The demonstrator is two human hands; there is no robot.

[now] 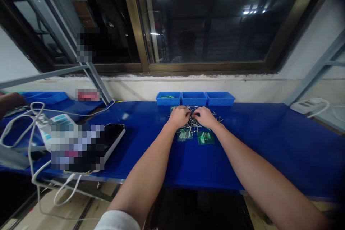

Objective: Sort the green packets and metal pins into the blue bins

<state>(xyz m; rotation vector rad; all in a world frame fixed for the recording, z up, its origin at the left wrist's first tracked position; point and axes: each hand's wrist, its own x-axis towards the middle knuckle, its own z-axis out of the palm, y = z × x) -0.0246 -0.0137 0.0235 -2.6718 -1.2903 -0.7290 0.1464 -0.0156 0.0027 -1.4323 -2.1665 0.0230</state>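
On the blue tabletop lies a heap of thin silvery metal pins (pixel 193 125), possibly rivets. My left hand (pixel 179 116) is over the left side of this heap, its fingers curled inward. Opposite it, my right hand (pixel 206 116) has its fingers bent together, and the two sets of fingertips almost meet. Whatever the fingers pinch is too small and hidden to name. Just in front of the heap, a small green-tinted plastic bag (pixel 184 135) and a second green bag (pixel 205 138) lie flat, with pale metal pieces in them.
Behind the heap stand three blue bins; the left bin (pixel 168 98) holds something green. A phone (pixel 94 147) with a white cable lies at the left on a raised support. Another person's hand (pixel 12 102) shows at the far left. A white power strip (pixel 308 105) sits back right.
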